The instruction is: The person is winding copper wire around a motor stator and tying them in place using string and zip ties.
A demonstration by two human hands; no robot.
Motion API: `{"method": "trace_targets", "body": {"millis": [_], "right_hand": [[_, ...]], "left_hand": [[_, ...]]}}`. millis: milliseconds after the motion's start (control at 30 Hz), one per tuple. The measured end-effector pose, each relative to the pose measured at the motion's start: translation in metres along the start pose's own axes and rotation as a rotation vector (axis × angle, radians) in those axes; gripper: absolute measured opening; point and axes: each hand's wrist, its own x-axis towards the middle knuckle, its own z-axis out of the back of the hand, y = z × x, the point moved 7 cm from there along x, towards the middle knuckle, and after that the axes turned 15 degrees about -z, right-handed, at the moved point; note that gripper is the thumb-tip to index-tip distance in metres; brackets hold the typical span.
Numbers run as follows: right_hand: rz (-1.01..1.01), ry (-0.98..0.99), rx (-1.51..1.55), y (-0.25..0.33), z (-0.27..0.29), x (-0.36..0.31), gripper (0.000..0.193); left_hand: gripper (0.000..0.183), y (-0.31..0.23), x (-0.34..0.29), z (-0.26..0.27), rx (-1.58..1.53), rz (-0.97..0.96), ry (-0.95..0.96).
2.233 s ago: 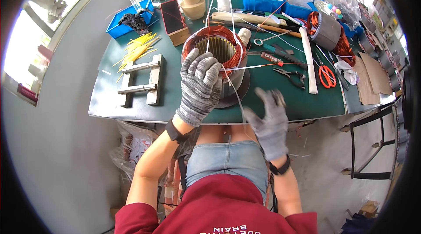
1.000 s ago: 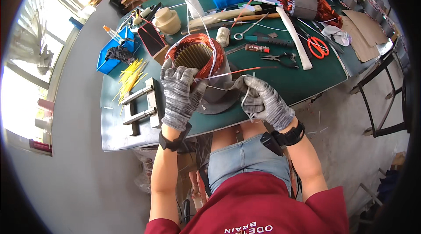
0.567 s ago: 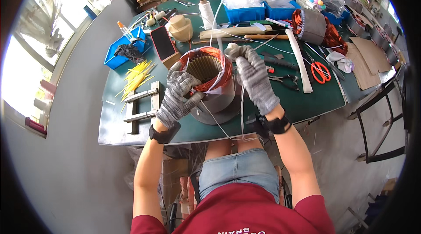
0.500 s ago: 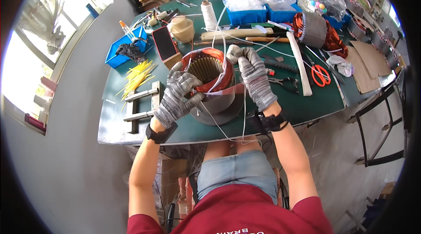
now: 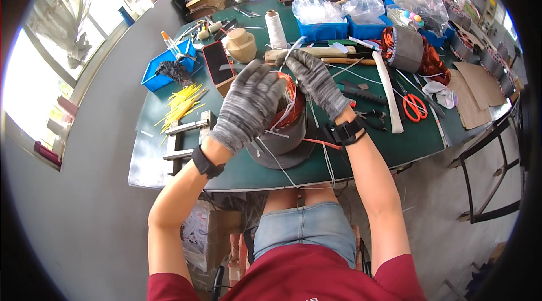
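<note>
A grey stator [image 5: 287, 138] with copper windings [image 5: 293, 108] and trailing white cord [image 5: 294, 45] stands upright near the front edge of the table [image 5: 392, 147].

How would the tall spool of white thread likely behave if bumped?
The white thread spool would probably tip if bumped, since it stands upright, tall and narrow. Once down, it might roll, given its round, tapered sides. It is likely light, as it looks like wound thread.
</note>
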Motion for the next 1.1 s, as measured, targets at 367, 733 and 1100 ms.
{"method": "trace_targets", "body": {"millis": [367, 733, 1100], "right_hand": [[0.096, -0.200, -0.599, 0.003, -0.022, -0.042, 0.019], [0.108, -0.397, -0.400, 0.023, 0.009, -0.066, 0.023], [-0.287, -0.292, 0.027, 0.004, -0.022, -0.166, 0.040]], "left_hand": [[0.031, -0.123, -0.037, 0.063, -0.189, -0.389, -0.249], [0.020, -0.011, -0.034, 0.009, -0.560, 0.486, -0.114], [0.021, -0.014, -0.033, 0.006, -0.508, 0.288, -0.069]]}}
